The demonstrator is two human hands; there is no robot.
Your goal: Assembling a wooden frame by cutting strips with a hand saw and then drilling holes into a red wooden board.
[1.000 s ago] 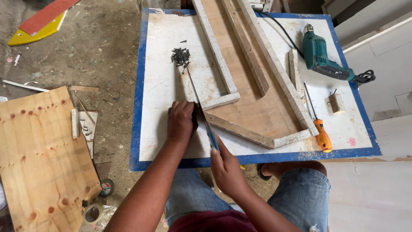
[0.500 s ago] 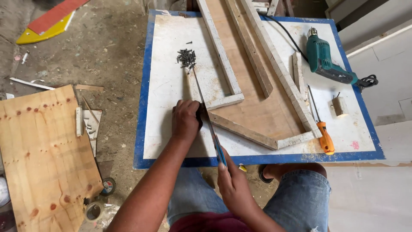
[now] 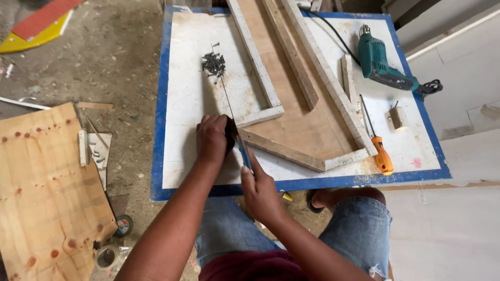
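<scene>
The left hand [image 3: 212, 139] is closed in a fist on the desk [image 3: 182, 104], and its grip presses down on something small and dark at the near corner of the wooden frame [image 3: 291, 125]; what exactly it holds under the fingers I cannot tell. The right hand [image 3: 259, 188] is just behind and to the right of the left one, at the near blue edge of the desk. Its grip is closed around the blue handle of a thin saw [image 3: 237, 135]. The narrow blade of the saw goes from this grip forward, passes just beside the left fist on its right side, and continues far ahead over the white surface.

Ahead of the left grip, near the far end of the blade, a small pile of dark nails [image 3: 213, 63] lies on the desk. To the right of both hands lies the wooden frame, made of pale strips on a brown board; its nearest strip touches the place where the left fist presses. Further to the right, well apart from the right grip, an orange-handled screwdriver [image 3: 377, 143] lies along the frame. Beyond it is a small wooden block [image 3: 398, 117], and a green electric drill [image 3: 383, 63] is far ahead on the right. To the left of the desk, on the floor, lies a plywood sheet [image 3: 41, 192].
</scene>
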